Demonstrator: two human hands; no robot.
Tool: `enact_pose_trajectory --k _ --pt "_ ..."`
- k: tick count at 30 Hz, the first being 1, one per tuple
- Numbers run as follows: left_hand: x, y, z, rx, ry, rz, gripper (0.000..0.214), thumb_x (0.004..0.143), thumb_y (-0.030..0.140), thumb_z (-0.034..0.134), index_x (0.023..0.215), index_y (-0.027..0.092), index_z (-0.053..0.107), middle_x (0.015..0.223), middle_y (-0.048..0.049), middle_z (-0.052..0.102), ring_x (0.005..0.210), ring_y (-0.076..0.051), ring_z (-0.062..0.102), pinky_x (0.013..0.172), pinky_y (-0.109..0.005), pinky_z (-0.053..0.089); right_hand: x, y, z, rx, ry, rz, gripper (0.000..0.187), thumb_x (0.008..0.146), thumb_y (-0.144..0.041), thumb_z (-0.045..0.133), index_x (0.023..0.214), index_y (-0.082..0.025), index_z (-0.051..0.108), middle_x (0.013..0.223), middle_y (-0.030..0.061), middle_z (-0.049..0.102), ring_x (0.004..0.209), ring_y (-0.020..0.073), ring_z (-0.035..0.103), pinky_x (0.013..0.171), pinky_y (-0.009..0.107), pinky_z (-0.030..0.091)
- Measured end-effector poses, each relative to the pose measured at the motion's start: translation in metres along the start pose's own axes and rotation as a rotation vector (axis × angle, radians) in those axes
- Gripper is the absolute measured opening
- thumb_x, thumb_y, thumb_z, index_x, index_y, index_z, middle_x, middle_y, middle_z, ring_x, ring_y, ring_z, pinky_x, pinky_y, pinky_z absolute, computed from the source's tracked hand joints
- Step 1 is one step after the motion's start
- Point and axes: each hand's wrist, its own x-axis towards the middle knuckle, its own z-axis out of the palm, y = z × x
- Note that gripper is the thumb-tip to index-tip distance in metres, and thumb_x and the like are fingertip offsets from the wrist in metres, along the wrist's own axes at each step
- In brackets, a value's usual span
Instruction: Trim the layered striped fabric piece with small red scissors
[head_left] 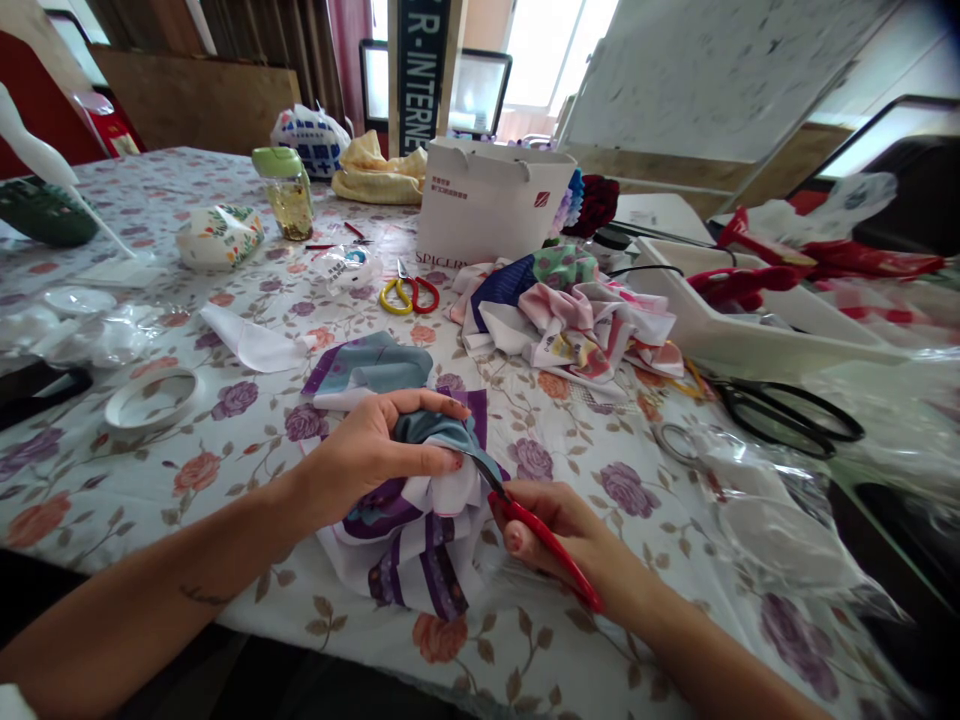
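Note:
My left hand (375, 450) is closed around a bunched piece of patterned fabric (420, 530), purple, white and teal, near the table's front edge. Thumb and fingers pinch its teal top fold. My right hand (559, 535) grips red-handled scissors (551, 545), whose dark blades point up-left into the fabric right by my left thumb. The rest of the fabric hangs down in folds between both hands onto the floral tablecloth (247, 420).
A heap of mixed fabric scraps (577, 320) lies centre-right, with a white paper bag (487, 200) behind it. Yellow-and-red scissors (409, 293), large black scissors (787, 415), a tape roll (154, 400), a jar (287, 192), a white tray (750, 330) and plastic wrap (787, 530) surround the spot.

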Motion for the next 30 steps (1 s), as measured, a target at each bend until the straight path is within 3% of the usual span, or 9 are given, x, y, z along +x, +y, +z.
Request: enact_pose_trajectory --k 14,30 --pt "0.004 -0.011 -0.005 -0.004 -0.011 0.048 0.041 0.065 0.019 0.087 0.102 0.02 0.072 0.076 0.0024 0.069 0.066 -0.007 0.061 0.068 -0.017 0.049 0.0 0.003 -0.001 0.014 -0.007 -0.013 0.057 0.076 -0.068 0.066 0.061 -0.019 0.041 0.052 -0.0092 0.028 0.046 0.0055 0.019 0.042 0.024 0.012" --pt "0.002 -0.008 -0.003 -0.013 -0.014 0.029 0.041 0.066 0.018 0.086 0.103 0.019 0.07 0.074 0.0022 0.068 0.065 -0.008 0.062 0.068 -0.018 0.05 -0.001 -0.001 0.002 -0.026 0.014 -0.002 0.059 0.074 -0.072 0.064 0.059 -0.02 0.039 0.052 -0.0084 0.027 0.047 0.0066 0.019 0.042 0.023 0.014"
